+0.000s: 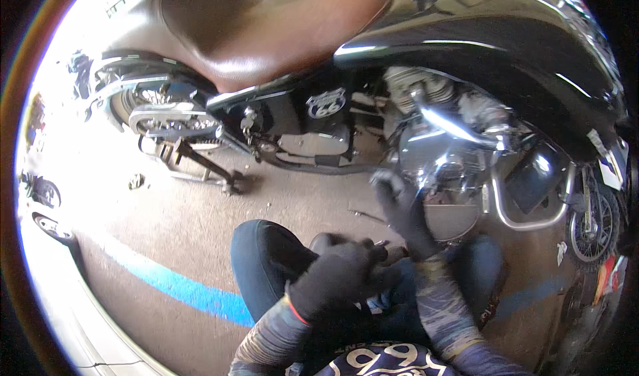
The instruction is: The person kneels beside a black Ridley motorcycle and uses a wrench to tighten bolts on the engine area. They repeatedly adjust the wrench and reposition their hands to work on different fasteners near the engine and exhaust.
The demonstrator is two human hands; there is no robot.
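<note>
My left hand (339,273), in a dark glove, is closed above my lap. A small shiny tip (381,243) shows at its fingers, but the rest of what it grips is hidden. My right hand (405,213), gloved too, is raised beside the lower engine (442,159) of a black motorcycle (466,59). Its fingers are bent together around something too small and blurred to name. Whether they touch the engine, I cannot tell. On the floor left of that hand lies a thin dark rod-like tool (366,215).
A metal stand (200,165) is under the bike's rear. A chrome crash bar (529,225) juts out at the right, near another wheel (591,226). A rounded tray-like thing (452,221) sits below the engine. A white vehicle (56,296) is at the left, past a blue floor line (180,286).
</note>
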